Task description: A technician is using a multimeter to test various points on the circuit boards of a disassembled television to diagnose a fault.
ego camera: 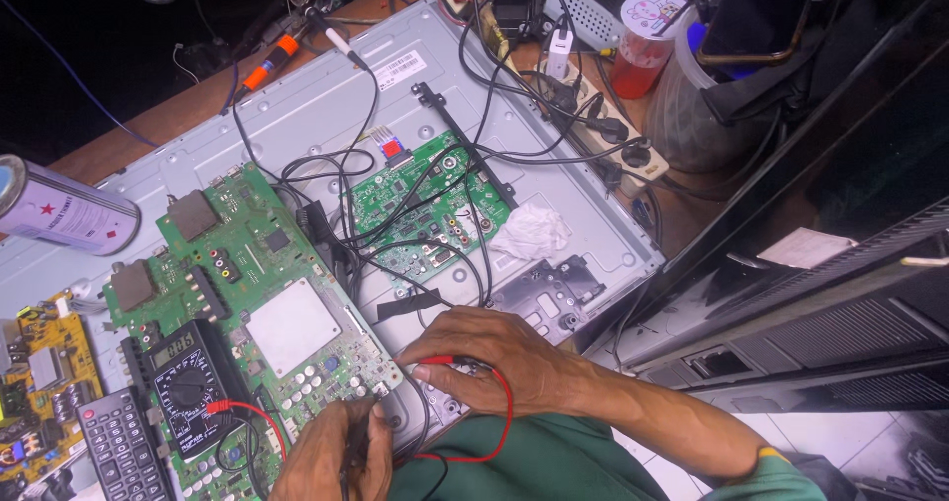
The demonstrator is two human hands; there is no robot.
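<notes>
My right hand (494, 358) pinches a red probe (442, 361) whose tip points at the near right corner of a large green circuit board (259, 264). My left hand (331, 452) grips a dark probe against the same board's near edge. A red lead (499, 432) loops from the right hand down over my green sleeve. A black multimeter (188, 377) lies on the board's left part, with a red lead plugged into it. A smaller green circuit board (430, 209) sits farther back on the grey metal panel (326, 96), with black wires running across it.
A spray can (59, 209) lies at the left. A yellow board (40, 382) and a black remote control (124, 447) sit near the left edge. A power strip (603, 125), a red drink cup (643, 41), a crumpled white tissue (534, 232) and an orange-handled tool (267, 61) are behind.
</notes>
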